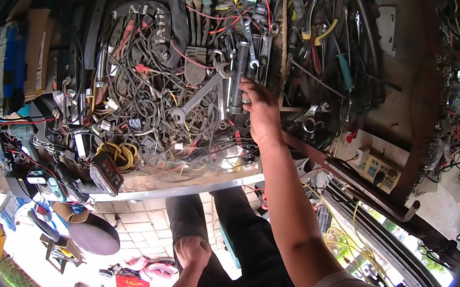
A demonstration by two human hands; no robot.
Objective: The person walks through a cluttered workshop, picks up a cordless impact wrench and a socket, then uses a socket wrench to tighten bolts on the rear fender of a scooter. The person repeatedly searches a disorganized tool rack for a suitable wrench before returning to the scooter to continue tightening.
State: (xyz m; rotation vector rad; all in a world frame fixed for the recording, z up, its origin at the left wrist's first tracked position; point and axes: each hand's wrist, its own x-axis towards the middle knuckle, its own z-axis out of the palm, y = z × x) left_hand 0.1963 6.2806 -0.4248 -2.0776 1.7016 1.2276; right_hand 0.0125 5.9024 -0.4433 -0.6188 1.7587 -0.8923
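My right hand (pixel 261 112) reaches over the cluttered bench, its fingers curled against a dark metal rod (pixel 241 64) with thicker ends. To the left of the rod lies a large open-ended wrench (pixel 200 98), slanting across the cables. A smaller wrench (pixel 249 35) lies just beyond my fingers, close to the rod's far end. Down by my thigh, my left hand (pixel 193 252) is closed in a fist, and nothing sticks out of it.
Tangled cables (pixel 135 74) cover the bench. Pliers (pixel 317 31) and a green-handled screwdriver (pixel 344 71) lie right of a divider. A socket strip (pixel 379 168) sits farther right. Near the front edge are a battery pack (pixel 106 173) and coiled yellow cord (pixel 119 154).
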